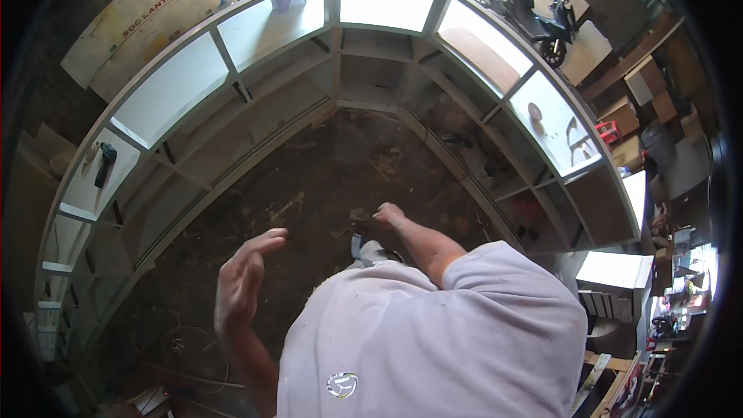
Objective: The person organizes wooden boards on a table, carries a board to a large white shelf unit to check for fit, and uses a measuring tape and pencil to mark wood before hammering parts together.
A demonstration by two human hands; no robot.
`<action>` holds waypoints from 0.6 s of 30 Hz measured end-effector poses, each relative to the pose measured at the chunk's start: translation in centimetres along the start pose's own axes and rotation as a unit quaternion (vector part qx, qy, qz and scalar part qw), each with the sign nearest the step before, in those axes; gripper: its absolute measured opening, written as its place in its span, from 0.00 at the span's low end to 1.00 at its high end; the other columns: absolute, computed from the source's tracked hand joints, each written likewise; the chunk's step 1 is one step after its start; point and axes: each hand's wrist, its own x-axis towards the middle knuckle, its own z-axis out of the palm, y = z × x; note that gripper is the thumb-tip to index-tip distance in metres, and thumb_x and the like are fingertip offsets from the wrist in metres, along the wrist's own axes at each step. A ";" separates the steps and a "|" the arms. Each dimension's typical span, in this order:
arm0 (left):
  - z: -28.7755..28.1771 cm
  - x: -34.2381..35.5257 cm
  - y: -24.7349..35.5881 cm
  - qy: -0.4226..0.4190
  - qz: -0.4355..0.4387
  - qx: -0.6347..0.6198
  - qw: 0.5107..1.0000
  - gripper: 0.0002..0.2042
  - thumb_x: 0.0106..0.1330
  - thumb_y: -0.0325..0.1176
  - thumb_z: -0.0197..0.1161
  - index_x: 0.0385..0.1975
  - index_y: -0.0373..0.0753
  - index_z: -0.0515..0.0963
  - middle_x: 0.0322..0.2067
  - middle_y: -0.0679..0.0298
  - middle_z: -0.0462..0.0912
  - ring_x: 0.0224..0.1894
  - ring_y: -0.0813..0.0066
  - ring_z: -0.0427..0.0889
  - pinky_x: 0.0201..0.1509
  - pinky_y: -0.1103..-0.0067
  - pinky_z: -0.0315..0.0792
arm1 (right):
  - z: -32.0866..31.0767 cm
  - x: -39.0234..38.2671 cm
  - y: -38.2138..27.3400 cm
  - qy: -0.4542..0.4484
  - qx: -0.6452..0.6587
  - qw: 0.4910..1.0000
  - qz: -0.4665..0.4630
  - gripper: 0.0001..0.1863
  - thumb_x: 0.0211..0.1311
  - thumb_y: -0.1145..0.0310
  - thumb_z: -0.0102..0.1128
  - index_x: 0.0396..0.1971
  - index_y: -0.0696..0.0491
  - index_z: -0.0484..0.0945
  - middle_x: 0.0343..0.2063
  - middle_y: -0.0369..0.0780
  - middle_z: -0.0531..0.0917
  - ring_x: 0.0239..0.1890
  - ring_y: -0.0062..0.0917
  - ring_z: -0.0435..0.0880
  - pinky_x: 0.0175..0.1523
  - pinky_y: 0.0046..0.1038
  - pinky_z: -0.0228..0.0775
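Observation:
My left hand (244,272) is raised over the floor on the left, its fingers stretched forward and nothing in it. My right hand (389,215) reaches out in front of my body with its fingers curled in, and no object shows in it. Neither hand touches the large curved counter frame (333,62), which wraps around me with open compartments below and framed panels along its top. At the far left of that top lies a dark tool with a pistol-like grip (105,164).
The dark floor (325,162) is strewn with scraps. A motorcycle (530,11) stands beyond the counter at the back right. A round disc (535,111) lies on the right panel. Boards and a red plastic stool (608,132) crowd the right; a thin cable (209,340) trails lower left.

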 end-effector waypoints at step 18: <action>1.5 -55.4 -50.5 0.136 -0.375 0.220 0.890 0.08 0.65 0.34 0.61 0.24 0.42 0.79 0.24 0.63 0.78 0.28 0.70 0.76 0.28 0.69 0.66 | 14.3 -7.5 2.3 -0.141 -0.172 0.971 -0.089 0.10 0.47 0.65 0.63 0.31 0.50 0.85 0.31 0.44 0.85 0.35 0.34 0.84 0.36 0.36 0.75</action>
